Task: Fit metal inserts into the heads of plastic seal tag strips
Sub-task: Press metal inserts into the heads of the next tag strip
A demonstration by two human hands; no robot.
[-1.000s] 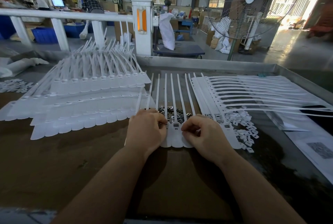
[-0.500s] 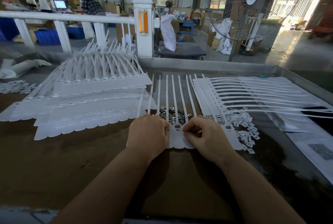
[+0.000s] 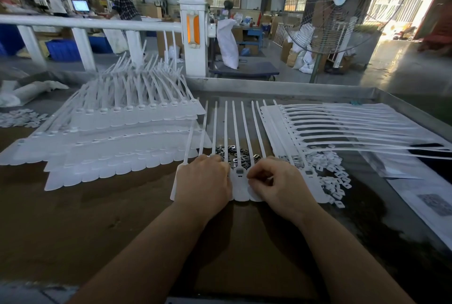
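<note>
Factory floor is spreading out behind a brown worktable point(image 3: 73, 225), with a big standing fan point(image 3: 340, 9) at two o'clock and a white post point(image 3: 193, 41) at twelve. Lying at the table's middle is a joined sheet of seal tag strips point(image 3: 241, 181), tails running toward twelve o'clock over a scatter of metal inserts point(image 3: 234, 154). Compared with a second ago, almost nothing is changing: both hands are staying on the sheet's heads. The left hand point(image 3: 204, 182) is lying knuckles-up over the heads at the sheet's nine o'clock side, fingers bent and pressing down; what lies under them I cannot tell. The right hand point(image 3: 278, 183) is working at the three o'clock side, thumb and forefinger curled together in a pinch on a head; whether an insert is between them is too small to tell. Finished stacks point(image 3: 117, 147) are sitting at ten o'clock, more strip sheets point(image 3: 342, 127) at two, small white plastic pieces point(image 3: 335, 178) at three.
</note>
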